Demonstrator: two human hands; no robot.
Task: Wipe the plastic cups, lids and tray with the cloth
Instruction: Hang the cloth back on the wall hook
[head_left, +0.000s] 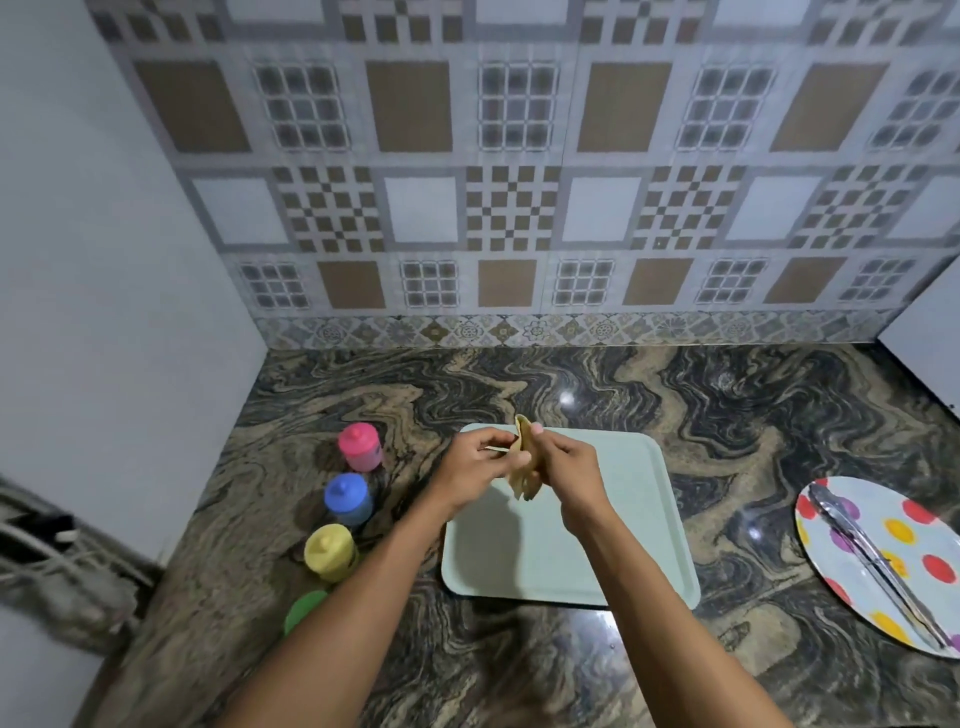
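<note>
Green plastic sits nearest, low in the left of the frame: the green cup (305, 610), half hidden by my left forearm. From it a row of capped cups climbs away from me, yellow cup (330, 552), blue cup (348, 499), then pink cup (360, 446), all standing upright on the marbled tabletop (519, 670) with their lids on.

Just to the right of that row lies the pale tray (509, 551), flat on the tabletop and bare where I can see it. Both my forearms cross over it. Above its far left part my left grip (475, 462) and right grip (569, 460) meet, and between them I pinch the tan cloth (522, 483). It is bunched and held off the surface, one corner sticking up and the rest hanging down. I cannot tell whether I am folding it or only gathering it.

What matters for the coming move, as I judge it: the tray is straight below the cloth, so a wipe there needs only a drop. The cups lie to the left, their row running near to far, and my left grip is the nearer one to fetch any of them.

Well apart at the right edge, a spotted plate (930, 525) carries metal tongs (857, 545). Patterned wall tiles (519, 208) fill the upper frame.
</note>
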